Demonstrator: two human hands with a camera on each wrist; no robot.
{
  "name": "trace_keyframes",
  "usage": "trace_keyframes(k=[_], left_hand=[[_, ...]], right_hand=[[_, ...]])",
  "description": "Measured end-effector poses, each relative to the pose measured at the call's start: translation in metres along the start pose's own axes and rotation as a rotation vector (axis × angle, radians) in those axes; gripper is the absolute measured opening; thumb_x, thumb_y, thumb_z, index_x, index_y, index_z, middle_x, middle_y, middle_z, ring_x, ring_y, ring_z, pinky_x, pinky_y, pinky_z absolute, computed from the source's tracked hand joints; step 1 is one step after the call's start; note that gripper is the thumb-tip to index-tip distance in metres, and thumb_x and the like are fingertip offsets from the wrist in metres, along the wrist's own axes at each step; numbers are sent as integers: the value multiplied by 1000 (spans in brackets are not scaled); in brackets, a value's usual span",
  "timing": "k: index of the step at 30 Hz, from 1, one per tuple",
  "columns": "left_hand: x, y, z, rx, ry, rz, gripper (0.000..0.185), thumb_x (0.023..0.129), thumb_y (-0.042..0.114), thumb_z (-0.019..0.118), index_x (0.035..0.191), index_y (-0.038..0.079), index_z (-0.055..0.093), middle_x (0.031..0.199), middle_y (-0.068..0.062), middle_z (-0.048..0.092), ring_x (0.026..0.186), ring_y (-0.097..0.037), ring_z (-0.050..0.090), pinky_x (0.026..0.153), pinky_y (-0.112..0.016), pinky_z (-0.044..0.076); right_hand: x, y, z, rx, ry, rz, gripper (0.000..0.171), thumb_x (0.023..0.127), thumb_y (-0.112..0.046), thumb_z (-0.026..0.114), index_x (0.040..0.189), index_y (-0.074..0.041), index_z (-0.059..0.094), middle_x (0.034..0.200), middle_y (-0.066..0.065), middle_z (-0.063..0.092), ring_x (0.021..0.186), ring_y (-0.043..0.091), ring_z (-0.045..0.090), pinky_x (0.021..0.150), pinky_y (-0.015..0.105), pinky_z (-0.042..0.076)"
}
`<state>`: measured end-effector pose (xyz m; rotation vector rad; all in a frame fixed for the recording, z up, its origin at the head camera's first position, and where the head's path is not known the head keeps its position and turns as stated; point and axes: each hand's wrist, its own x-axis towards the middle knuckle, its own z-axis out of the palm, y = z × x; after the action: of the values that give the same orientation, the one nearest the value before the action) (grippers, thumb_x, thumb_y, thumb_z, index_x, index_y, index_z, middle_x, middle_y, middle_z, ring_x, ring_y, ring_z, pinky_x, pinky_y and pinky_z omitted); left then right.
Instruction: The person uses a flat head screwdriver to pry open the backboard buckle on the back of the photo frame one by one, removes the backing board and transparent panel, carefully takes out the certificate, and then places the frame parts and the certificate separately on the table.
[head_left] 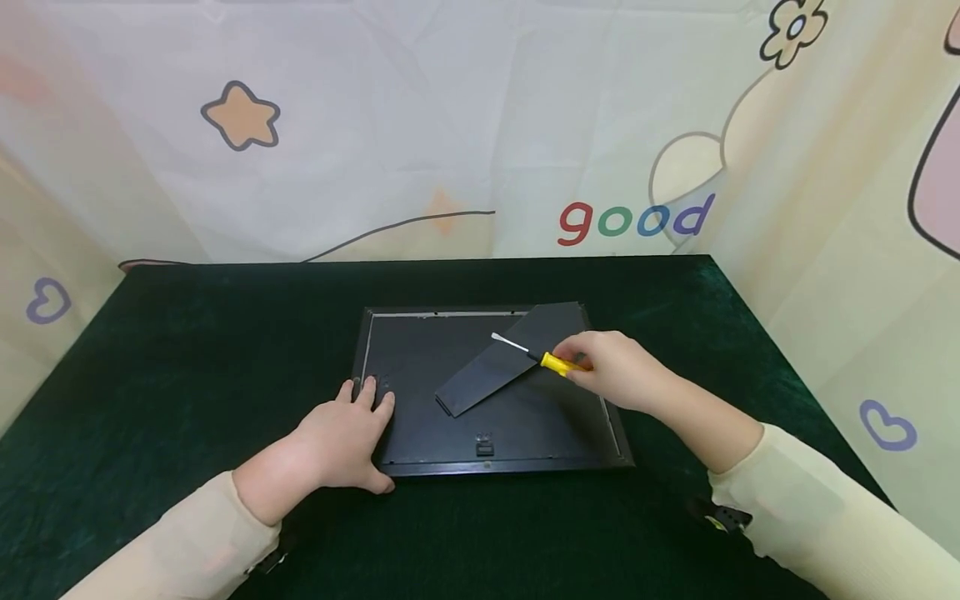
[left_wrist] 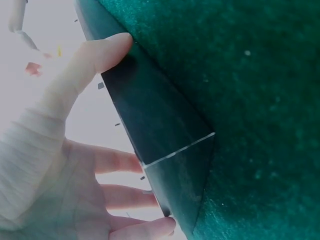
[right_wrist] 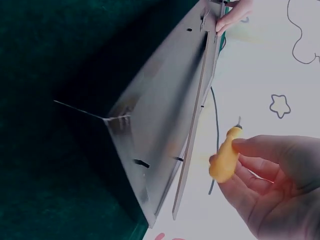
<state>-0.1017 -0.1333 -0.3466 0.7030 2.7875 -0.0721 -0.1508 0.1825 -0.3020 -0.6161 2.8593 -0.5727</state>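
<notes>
Bracing the face-down picture frame with our flat, open left hand, we pinch a yellow-handled screwdriver in our right hand, best kept low near the stand flap.

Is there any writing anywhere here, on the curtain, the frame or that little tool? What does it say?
"good" in coloured letters, red g, green o, blue o, purple d, on the backdrop curtain behind the table.
No writing can be read on the picture frame lying face down.
None shows on the yellow-handled screwdriver in the right hand.
The curtain otherwise bears only drawings: a star, hearts, a flower.
</notes>
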Motion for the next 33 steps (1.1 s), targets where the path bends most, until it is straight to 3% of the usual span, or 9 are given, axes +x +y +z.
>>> trace_keyframes(k=[12,25,33], left_hand=[[1,-1,1,10,13,-16,99,55,63,63,129,3,34,132,-24,25,114,-48,26,81,-48,38],[1,-4,1,20,27,-23,99,54,64,63,128,3,35,131,-24,26,113,-48,26,80,-47,39],[1,0,2,34,26,-20,101,52,65,63,126,2,37,129,-25,29,112,-48,29,79,-47,41]], right_hand=[[-27,33,-3,198,-68,92,33,77,-15,62,106,-2,53,88,6,55,72,16,51,64,26,48],[-67,71,6,520,-143,249,49,78,-15,60,116,8,41,88,11,50,74,21,51,67,30,48],[-88,80,23,562,-209,337,50,75,-12,62,117,9,41,85,10,48,71,20,51,64,30,48]])
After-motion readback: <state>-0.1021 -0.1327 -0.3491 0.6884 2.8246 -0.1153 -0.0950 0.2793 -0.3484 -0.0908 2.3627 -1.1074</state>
